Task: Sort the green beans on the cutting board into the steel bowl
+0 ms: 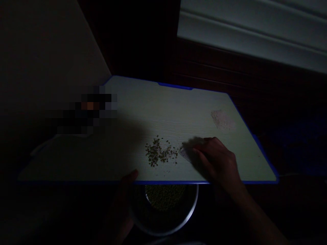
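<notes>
Small greenish beans or seeds (pixel 158 152) lie loosely scattered on a pale board-like tabletop (pixel 163 109) with a blue rim. Just right of them, my right hand (pixel 222 161) is low over the surface, fingertips drawn together in a pinch. Anything between those fingertips is too dark to see. A thin patch of pale bits (pixel 186 153) lies by the fingertips. Over the near edge shows the thumb of my left hand (pixel 125 194); its other fingers are hidden in the dark beside a metal bowl (pixel 187 217). Similar green grains (pixel 166 197) fill the bowl's bottom.
A flat heap of pale bits (pixel 222 119) rests towards the tabletop's right side. Pixelation covers something at the far left edge. Behind stand a pale wall (pixel 51 44) and dark wooden furniture (pixel 217 64). A dim blue object (pixel 301 146) is at the right.
</notes>
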A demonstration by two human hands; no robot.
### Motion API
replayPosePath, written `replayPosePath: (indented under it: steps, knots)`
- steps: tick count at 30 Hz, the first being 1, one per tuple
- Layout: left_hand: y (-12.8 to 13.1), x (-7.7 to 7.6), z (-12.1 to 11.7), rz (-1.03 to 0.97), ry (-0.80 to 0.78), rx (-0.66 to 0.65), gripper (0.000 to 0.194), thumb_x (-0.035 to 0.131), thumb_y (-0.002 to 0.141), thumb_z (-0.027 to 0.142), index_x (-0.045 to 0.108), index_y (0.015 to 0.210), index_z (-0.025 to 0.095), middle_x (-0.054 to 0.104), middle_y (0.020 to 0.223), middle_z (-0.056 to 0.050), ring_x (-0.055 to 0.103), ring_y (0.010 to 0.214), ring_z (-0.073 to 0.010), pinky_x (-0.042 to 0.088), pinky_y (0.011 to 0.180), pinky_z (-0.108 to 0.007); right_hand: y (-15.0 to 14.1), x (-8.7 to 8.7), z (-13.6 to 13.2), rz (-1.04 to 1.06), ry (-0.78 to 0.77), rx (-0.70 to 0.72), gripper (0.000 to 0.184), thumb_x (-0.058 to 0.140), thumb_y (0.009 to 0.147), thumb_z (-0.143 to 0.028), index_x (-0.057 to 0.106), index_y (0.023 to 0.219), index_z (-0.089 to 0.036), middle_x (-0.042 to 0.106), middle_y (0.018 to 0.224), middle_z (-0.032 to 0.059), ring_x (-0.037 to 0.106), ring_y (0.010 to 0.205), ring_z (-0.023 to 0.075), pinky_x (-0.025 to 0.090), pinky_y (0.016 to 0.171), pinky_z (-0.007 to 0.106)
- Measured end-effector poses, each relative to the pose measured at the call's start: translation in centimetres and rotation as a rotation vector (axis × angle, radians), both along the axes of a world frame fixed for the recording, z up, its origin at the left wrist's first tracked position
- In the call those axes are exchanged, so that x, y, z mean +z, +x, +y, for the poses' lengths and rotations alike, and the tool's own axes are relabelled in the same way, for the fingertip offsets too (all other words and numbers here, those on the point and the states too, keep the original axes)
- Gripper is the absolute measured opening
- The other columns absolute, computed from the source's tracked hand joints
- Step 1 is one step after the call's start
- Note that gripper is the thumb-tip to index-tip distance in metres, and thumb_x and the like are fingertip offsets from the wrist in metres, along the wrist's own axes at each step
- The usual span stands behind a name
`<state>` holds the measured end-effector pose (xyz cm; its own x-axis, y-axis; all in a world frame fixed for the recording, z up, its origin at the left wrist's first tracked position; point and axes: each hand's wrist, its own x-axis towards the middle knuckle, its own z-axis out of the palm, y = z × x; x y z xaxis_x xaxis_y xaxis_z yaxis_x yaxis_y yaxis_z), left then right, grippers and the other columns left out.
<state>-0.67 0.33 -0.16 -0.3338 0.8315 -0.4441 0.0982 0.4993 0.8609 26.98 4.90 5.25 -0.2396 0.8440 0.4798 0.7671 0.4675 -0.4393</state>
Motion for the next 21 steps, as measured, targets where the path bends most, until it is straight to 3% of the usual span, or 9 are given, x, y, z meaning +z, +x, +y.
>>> replayPosePath:
  steps: [6,12,15,21]
  knots:
    - [-0.1,-0.6,0.2,0.008,-0.019,-0.008,0.036,0.068,0.066,0.034,0.064,0.102,0.028,0.075,0.117,-0.008,0.046,0.144,-0.037,0.037,0.118,-0.052,0.2,0.0,0.5,-0.035,0.013,-0.109,0.019,0.057,0.097,-0.024,0.075,0.099,-0.023,0.071,0.084,0.0059,0.062,0.082,0.0216,0.049,0.073,0.037]
    - [0.2,-0.3,-0.1,-0.044,-0.014,0.017,0.038,0.066,0.069,0.031,0.062,0.107,0.029,0.076,0.114,-0.005,0.061,0.128,-0.0354,0.042,0.114,-0.05,2.2,0.1,1.2,-0.046,0.034,-0.239,0.021,0.056,0.096,-0.025,0.076,0.102,-0.02,0.073,0.082,0.0075,0.062,0.079,0.0227,0.048,0.071,0.037]
    - [0.3,-0.8,-0.2,-0.042,-0.021,0.007,0.042,0.068,0.065,0.026,0.063,0.107,0.03,0.077,0.111,-0.004,0.056,0.134,-0.0359,0.041,0.115,-0.051,2.5,0.6,2.0,-0.038,0.029,-0.184,0.021,0.056,0.097,-0.027,0.076,0.103,-0.023,0.075,0.087,0.0067,0.064,0.082,0.0225,0.048,0.073,0.037]
    - [-0.1,-2.8,-0.6,-0.052,0.095,0.011,0.048,0.073,0.065,0.031,0.065,0.112,0.029,0.071,0.129,-0.007,0.05,0.141,-0.0355,0.035,0.12,-0.047,1.2,1.7,4.3,-0.103,-0.065,-0.012,0.02,0.057,0.098,-0.028,0.077,0.098,-0.024,0.074,0.085,0.0051,0.062,0.08,0.0212,0.046,0.073,0.036]
